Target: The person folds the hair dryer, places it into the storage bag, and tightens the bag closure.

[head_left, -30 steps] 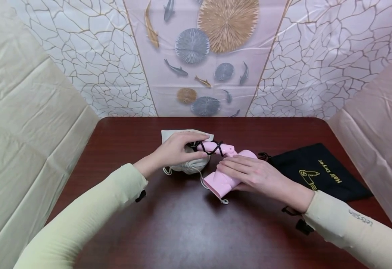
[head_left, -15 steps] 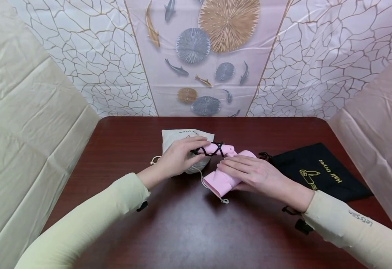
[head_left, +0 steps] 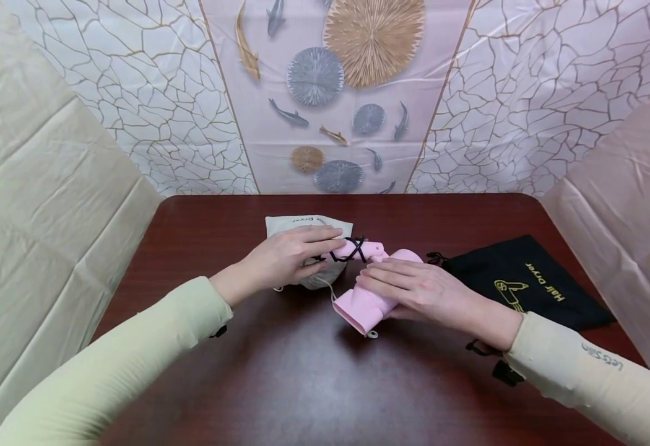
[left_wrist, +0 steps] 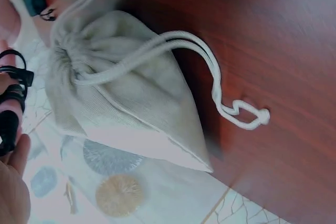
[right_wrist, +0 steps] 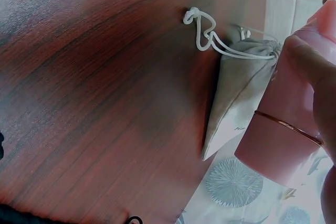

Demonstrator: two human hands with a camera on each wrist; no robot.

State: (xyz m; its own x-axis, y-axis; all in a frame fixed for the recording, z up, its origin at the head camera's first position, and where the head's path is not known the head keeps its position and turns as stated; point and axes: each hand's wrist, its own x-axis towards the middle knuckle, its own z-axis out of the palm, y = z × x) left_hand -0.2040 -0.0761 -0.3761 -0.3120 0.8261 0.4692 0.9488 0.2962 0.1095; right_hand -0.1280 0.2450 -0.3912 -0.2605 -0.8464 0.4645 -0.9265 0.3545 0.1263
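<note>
A pink hair dryer [head_left: 355, 306] is held over the table with its wide flat nozzle towards me. Across its barrel lies my right hand [head_left: 420, 288], fingers over the top and thumb on the other side; the right wrist view shows the barrel [right_wrist: 283, 129] with a thin copper-coloured ring. A black cord [head_left: 355, 249] is wound crosswise round the handle [head_left: 371, 250]. My left hand [head_left: 277, 257] holds the handle's end, fingers above and thumb below. In the left wrist view, a black plug-like end [left_wrist: 8, 129] lies by the thumb.
A pale drawstring pouch [head_left: 303, 220] sits on the table [head_left: 325, 384] behind my left hand, its mouth gathered and cords hanging loose. To the right lies a flat black pouch [head_left: 553, 272] lettered "Hair Dryer". Fabric walls [head_left: 180, 93] enclose the back and sides.
My left hand shifted slightly along the handle's end, its wrist rising and then settling back left. The dryer's nozzle has tipped a little. The right hand keeps its hold.
</note>
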